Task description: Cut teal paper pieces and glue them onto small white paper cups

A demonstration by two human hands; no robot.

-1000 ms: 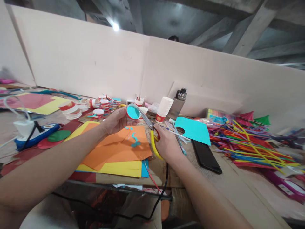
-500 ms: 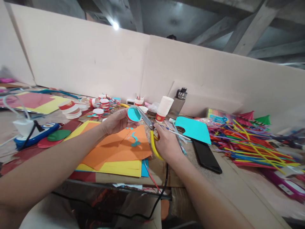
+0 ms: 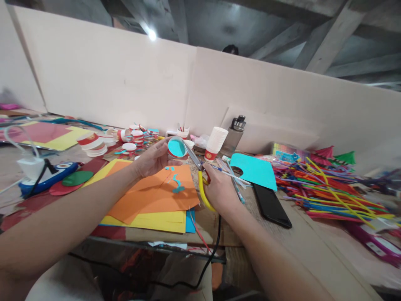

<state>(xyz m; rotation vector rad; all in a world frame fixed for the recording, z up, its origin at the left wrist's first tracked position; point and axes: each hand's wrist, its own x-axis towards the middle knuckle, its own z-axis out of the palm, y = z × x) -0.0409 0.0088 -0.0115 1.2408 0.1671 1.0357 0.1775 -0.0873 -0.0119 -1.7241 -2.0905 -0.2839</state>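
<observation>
My left hand [image 3: 154,159] grips a short paper cup piece [image 3: 176,148] with a turquoise disc in its round opening and a red band below. Yellow-handled scissors [image 3: 202,179] are in my right hand [image 3: 221,188], their blades pointing up and left to the cup's right rim. Whether the blades touch the rim I cannot tell. Beneath my hands lie orange paper sheets [image 3: 147,196] with turquoise paper scraps [image 3: 177,184] on them. Yellow sheets [image 3: 169,221] show under the orange ones. A turquoise sheet [image 3: 255,169] with a rounded notch lies right of my right hand.
A black phone [image 3: 272,207] lies partly under the turquoise sheet. Stacked paper cups [image 3: 216,142] and a grey bottle [image 3: 233,136] stand behind. Pipe cleaners [image 3: 338,192] heap at right. Cut cup pieces [image 3: 137,136] and a blue power strip [image 3: 50,177] are at left. A black cable [image 3: 216,238] hangs over the front edge.
The cup piece in my left hand has tilted slightly, showing more of its red side. My right hand and the scissors have hardly moved. A head behind the partition shows a little more.
</observation>
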